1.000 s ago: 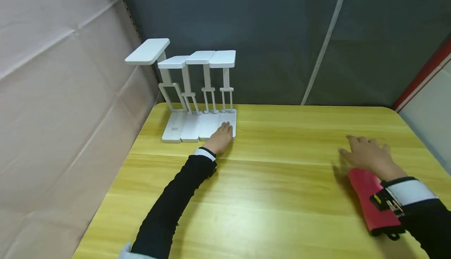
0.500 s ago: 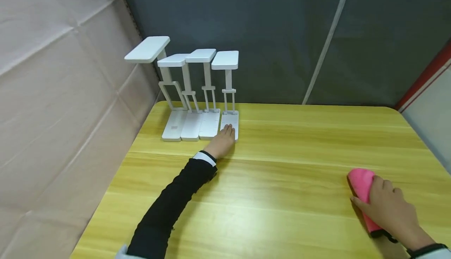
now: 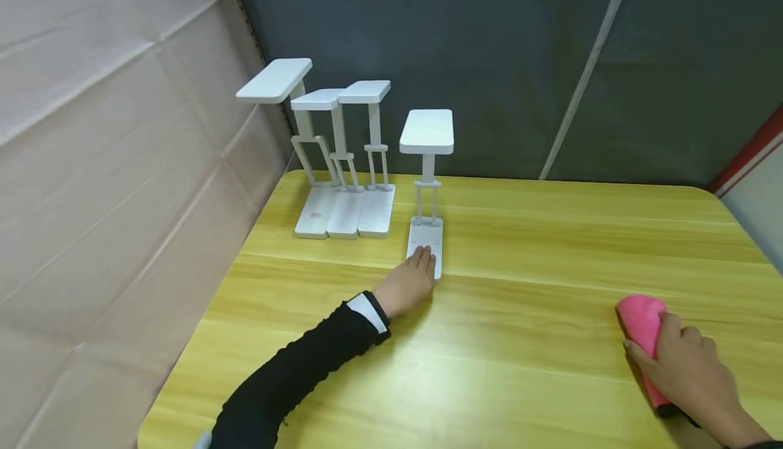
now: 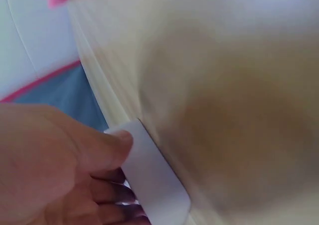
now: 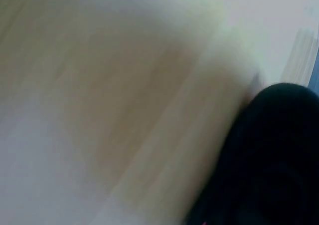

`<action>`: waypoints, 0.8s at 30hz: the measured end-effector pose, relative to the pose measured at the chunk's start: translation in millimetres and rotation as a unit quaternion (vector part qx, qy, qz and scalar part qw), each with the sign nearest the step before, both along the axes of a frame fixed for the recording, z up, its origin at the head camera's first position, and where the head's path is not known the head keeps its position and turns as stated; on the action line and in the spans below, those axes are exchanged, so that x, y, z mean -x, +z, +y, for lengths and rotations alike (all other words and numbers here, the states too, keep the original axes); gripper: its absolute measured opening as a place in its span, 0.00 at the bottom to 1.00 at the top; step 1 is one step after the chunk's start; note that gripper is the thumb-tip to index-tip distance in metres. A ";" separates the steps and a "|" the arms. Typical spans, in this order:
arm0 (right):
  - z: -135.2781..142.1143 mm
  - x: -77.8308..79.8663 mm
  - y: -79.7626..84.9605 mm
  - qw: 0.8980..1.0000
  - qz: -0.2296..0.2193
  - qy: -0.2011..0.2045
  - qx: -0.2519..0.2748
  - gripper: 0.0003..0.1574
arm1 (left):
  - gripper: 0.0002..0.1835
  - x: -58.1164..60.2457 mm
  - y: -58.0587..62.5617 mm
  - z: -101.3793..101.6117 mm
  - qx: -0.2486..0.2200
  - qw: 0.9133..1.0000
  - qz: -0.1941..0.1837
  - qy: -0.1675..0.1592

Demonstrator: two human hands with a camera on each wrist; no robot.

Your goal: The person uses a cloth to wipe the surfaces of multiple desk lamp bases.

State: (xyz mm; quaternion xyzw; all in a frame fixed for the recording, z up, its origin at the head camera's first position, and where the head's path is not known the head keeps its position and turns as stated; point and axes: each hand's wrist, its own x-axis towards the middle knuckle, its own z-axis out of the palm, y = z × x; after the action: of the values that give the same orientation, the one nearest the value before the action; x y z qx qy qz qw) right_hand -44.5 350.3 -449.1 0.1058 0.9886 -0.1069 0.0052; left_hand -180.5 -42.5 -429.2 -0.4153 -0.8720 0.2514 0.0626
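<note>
In the head view my left hand [image 3: 406, 286] grips the base of a white folding phone stand [image 3: 427, 133]. Its thumb [image 4: 122, 141] lies along the base's edge in the left wrist view, fingers bent at the other side. The stand is upright, with its top plate raised on a thin arm. My right hand [image 3: 691, 367] is wrapped around a long pink item with a black end [image 3: 641, 316] lying on the table; its exact kind is unclear. The right wrist view is blurred, with a large dark shape at its right side.
Three more white phone stands [image 3: 345, 214] stand side by side at the table's back left, one with a larger, higher plate. The wooden table [image 3: 550, 245] meets a dark back panel [image 3: 465, 41]. A pale cloth wall [image 3: 122, 198] runs along the left.
My left hand has drawn the rightmost phone stand away from the row, toward the front and right. My right hand has come back from beyond the pink item and taken hold of it.
</note>
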 end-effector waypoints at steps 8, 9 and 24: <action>6.0 -0.3 0.3 0.999 0.004 0.036 0.033 0.42 | 0.21 -59.7 4.1 8.2 0.025 0.998 0.042 -0.041; 6.4 -0.2 0.5 0.999 0.004 0.040 0.035 0.44 | 0.21 -67.4 5.0 9.4 0.024 0.997 0.048 -0.050; 4.1 -0.8 8.6 0.990 -0.011 0.135 0.042 0.43 | 0.24 -121.5 14.3 11.9 -0.050 0.994 0.017 -0.096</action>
State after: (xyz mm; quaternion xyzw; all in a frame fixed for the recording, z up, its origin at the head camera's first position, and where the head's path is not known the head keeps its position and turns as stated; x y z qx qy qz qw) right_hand -43.7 354.5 -440.5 -0.0280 0.9884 -0.1455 0.0345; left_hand -59.0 -30.6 -414.9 -0.4891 -0.8384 0.2072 0.1218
